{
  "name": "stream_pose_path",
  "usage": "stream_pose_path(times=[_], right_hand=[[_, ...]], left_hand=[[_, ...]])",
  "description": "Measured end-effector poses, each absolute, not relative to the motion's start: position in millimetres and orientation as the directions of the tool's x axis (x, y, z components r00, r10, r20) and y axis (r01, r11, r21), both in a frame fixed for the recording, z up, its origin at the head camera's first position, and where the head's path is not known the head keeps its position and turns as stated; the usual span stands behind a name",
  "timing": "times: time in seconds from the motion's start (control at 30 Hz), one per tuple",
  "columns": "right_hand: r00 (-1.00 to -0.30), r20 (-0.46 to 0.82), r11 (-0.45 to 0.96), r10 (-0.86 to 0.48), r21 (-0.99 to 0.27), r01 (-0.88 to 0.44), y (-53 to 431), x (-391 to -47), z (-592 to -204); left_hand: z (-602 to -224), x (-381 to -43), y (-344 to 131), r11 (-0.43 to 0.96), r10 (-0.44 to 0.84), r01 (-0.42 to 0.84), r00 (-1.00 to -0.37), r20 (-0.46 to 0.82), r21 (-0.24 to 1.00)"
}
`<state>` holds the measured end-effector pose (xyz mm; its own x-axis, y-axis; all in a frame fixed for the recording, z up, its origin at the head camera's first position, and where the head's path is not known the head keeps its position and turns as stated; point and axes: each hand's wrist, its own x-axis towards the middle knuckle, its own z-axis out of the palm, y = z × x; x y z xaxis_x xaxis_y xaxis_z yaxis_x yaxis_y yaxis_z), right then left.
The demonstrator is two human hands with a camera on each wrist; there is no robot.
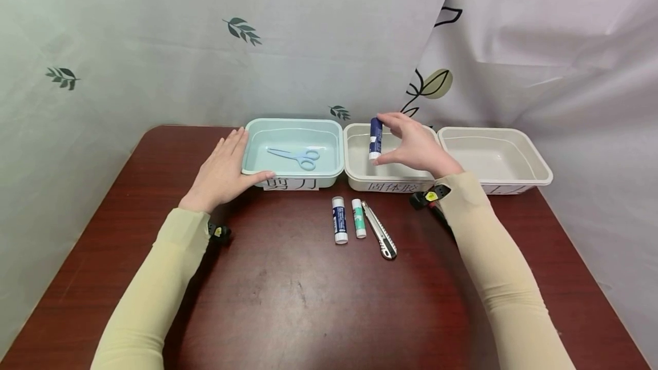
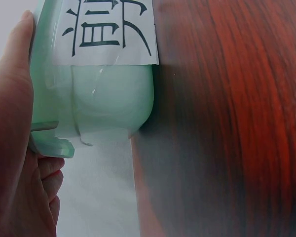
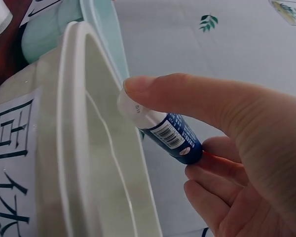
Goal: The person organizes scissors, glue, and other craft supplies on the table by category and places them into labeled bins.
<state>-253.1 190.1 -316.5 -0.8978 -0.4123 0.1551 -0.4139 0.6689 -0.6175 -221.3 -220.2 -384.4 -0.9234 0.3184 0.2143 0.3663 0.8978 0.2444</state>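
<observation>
My right hand (image 1: 418,144) pinches a dark blue glue stick (image 1: 376,139) with a white end, thumb at the white end and fingertips at the other. It is held above the middle beige bin (image 1: 354,173), whose front label shows in the right wrist view, where the glue stick (image 3: 170,133) shows a barcode. My left hand (image 1: 221,173) rests on the left corner of the light blue bin (image 1: 339,153), fingers straight along its side and thumb on the front rim. Inside that bin lies a pair of blue scissors (image 1: 303,156).
In front of the bins lie another blue glue stick (image 1: 340,220), a smaller green and white glue stick (image 1: 358,218) and a utility knife (image 1: 380,230). A black and red object (image 1: 443,217) is partly hidden under my right wrist. A third bin (image 1: 546,176) stands at right. A curtain (image 1: 154,44) hangs behind.
</observation>
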Motion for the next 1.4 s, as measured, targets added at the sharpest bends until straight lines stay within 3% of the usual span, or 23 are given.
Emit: stream_pose_path(times=[0.23, 0.73, 1.4], right_hand=[[-0.877, 0.178, 0.692, -0.447, -0.552, -0.464, 192.2, -254.2, -322.4], [-0.883, 0.198, 0.682, -0.426, -0.571, -0.457, 201.0, -249.9, -326.0], [-0.837, 0.294, 0.654, -0.462, -0.524, -0.545, 210.8, -232.4, -324.5]], left_hand=[[-383.4, -221.5, -219.8, 0.899, 0.321, 0.368, -0.922, 0.214, 0.236], [-382.5, -221.1, -219.2, 0.9, 0.324, 0.37, -0.922, 0.213, 0.232], [-384.3, -221.4, -219.9, 0.901, 0.323, 0.369, -0.922, 0.215, 0.23]])
